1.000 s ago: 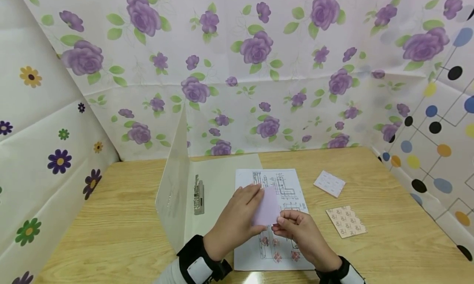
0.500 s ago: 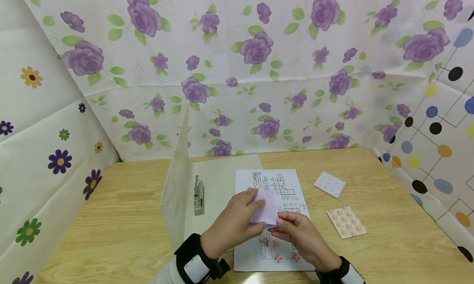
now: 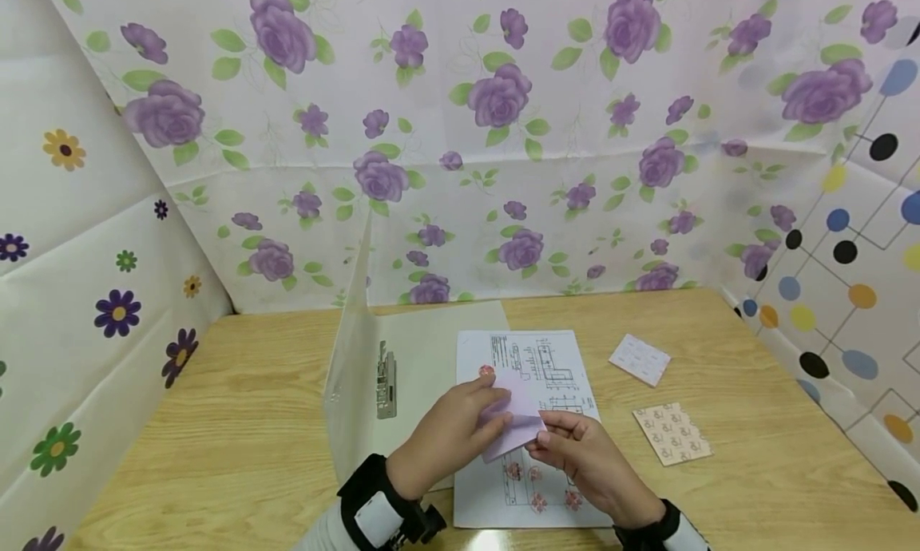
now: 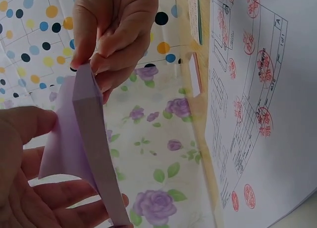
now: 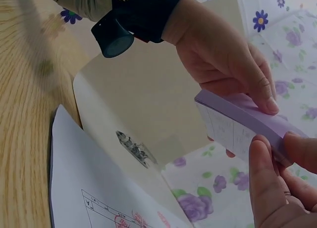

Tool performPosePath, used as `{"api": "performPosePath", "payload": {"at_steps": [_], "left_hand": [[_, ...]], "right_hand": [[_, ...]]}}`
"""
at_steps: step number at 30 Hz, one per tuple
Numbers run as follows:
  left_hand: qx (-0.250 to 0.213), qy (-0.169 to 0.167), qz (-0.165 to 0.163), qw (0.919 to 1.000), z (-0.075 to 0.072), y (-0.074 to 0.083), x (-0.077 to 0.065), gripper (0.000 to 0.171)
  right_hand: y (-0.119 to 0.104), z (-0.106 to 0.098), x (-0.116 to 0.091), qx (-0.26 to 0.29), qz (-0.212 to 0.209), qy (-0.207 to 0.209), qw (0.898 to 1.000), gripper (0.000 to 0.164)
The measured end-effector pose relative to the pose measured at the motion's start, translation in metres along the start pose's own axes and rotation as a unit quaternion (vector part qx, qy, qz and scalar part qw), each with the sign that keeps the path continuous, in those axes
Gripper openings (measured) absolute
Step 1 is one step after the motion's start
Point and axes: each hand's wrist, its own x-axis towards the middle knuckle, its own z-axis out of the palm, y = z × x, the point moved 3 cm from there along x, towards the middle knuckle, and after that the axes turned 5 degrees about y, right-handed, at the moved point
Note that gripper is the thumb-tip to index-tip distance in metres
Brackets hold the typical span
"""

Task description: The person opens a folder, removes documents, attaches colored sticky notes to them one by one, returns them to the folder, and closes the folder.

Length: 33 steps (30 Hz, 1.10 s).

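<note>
A lilac sticky note pad [image 3: 519, 438] is held tilted over a stack of printed sheets [image 3: 485, 507]. My left hand [image 3: 453, 427] grips it from the left. In the left wrist view, the left thumb lies on a sheet that bends away from the pad's thick edge [image 4: 96, 149], with fingers beneath. My right hand [image 3: 585, 459] pinches the pad's near right corner between thumb and fingers. The right wrist view shows a pale printed underside on the pad [image 5: 228, 126]. Red stamps dot the top sheet of the stack.
Left of the stack stands an open lever arch file [image 3: 424, 323], its cover [image 3: 348, 375] upright, with a metal clip [image 3: 386, 381]. At the right lie a small white patterned pad [image 3: 641, 359] and a beige patterned pad [image 3: 672, 433]. Patterned cloth walls enclose the table.
The lilac pad has tilted and turned, and a sheet now bends apart from it under the left hand. The left fingers have shifted down its face. The file's cover leans further right.
</note>
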Motion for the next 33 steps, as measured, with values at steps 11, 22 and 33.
{"api": "performPosePath", "payload": {"at_steps": [11, 22, 33], "left_hand": [[0.052, 0.067, 0.044, 0.9954, -0.004, 0.001, 0.001, 0.006], [0.012, 0.085, -0.005, 0.9963, -0.006, -0.005, -0.002, 0.006], [-0.004, 0.152, -0.012, 0.9882, -0.008, -0.012, -0.004, 0.009]], "right_hand": [[-0.003, -0.001, 0.002, -0.040, 0.023, 0.062, 0.997, 0.021], [-0.001, -0.003, 0.003, -0.127, 0.055, 0.130, 0.982, 0.041], [0.005, -0.012, 0.001, -0.126, 0.075, 0.151, 0.978, 0.026]]}}
